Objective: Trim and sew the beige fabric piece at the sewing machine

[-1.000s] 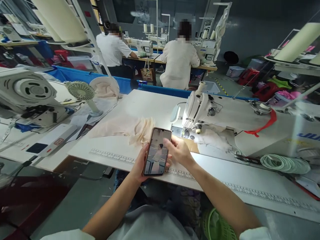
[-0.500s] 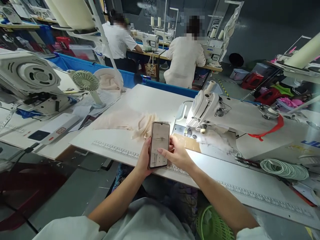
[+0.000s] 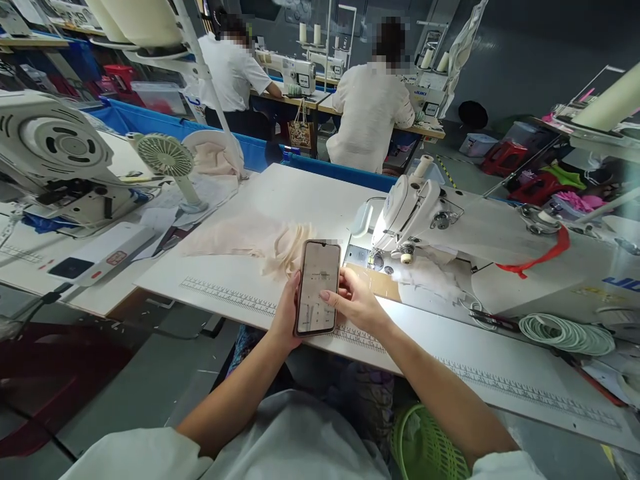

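Note:
A smartphone (image 3: 315, 287) with a lit, pale screen is held upright over the front edge of the sewing table (image 3: 230, 280). My left hand (image 3: 286, 310) grips its left side and lower edge. My right hand (image 3: 361, 303) wraps its right side, the thumb lying over the screen; the other fingers are partly hidden behind the phone. Just behind the phone lies pale cream fabric (image 3: 240, 237) with a bunched, ruffled end. To the right of my hands stands a white sewing machine (image 3: 400, 220), its needle area lit.
A small fan (image 3: 165, 157) and a second machine (image 3: 55, 143) stand at left. A coil of pale green cord (image 3: 567, 333) lies at right. A green basket (image 3: 425, 443) is below the table. Two people sit at machines beyond the blue trough (image 3: 170, 123).
My right thumb has moved slightly up and right over the screen, and the screen's content looks different. The view has shifted a little; both hands keep the phone.

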Available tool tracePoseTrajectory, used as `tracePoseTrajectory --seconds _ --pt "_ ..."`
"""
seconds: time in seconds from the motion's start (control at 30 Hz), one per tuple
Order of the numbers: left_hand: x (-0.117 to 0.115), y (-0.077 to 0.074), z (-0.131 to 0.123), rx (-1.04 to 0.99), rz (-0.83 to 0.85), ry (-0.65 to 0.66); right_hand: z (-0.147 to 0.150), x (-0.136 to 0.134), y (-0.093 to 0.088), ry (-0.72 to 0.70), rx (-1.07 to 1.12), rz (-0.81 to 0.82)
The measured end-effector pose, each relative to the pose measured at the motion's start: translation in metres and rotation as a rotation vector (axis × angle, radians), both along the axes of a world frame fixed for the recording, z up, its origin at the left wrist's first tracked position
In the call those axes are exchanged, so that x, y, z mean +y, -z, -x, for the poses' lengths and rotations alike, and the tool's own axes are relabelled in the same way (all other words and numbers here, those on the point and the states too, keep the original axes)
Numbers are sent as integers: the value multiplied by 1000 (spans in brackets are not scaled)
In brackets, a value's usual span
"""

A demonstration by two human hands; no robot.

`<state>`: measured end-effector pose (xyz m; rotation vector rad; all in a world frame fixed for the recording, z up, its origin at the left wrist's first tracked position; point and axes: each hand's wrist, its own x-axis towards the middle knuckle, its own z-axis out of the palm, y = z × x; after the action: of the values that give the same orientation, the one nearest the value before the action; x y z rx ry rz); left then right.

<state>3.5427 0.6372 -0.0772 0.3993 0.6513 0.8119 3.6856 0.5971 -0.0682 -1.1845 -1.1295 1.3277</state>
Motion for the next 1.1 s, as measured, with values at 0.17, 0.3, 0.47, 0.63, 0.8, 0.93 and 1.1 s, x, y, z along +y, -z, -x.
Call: tracePoseTrajectory --seconds 0.17,0.3,0.47,0.63,0.8,0.93,1.1 --pt "0 0 4 2 -8 -11 -2 -1 0 8 -38 -21" --pt "2 -1 8 -50 -12 61 -11 1 -1 -97 -40 -16" --pt "2 -5 10 -69 -17 70 -15 1 -6 -138 -93 -56" --pt "1 -6 8 -29 8 14 -12 -1 -8 -132 -85 -25" --pt "-1 -4 3 -63 -59 12 3 -2 -3 -35 -125 -31" --pt "-4 -3 0 -72 -118 -6 14 -3 1 76 -243 -13" --pt "-5 -5 1 -37 -90 15 7 -2 -1 12 -136 26"
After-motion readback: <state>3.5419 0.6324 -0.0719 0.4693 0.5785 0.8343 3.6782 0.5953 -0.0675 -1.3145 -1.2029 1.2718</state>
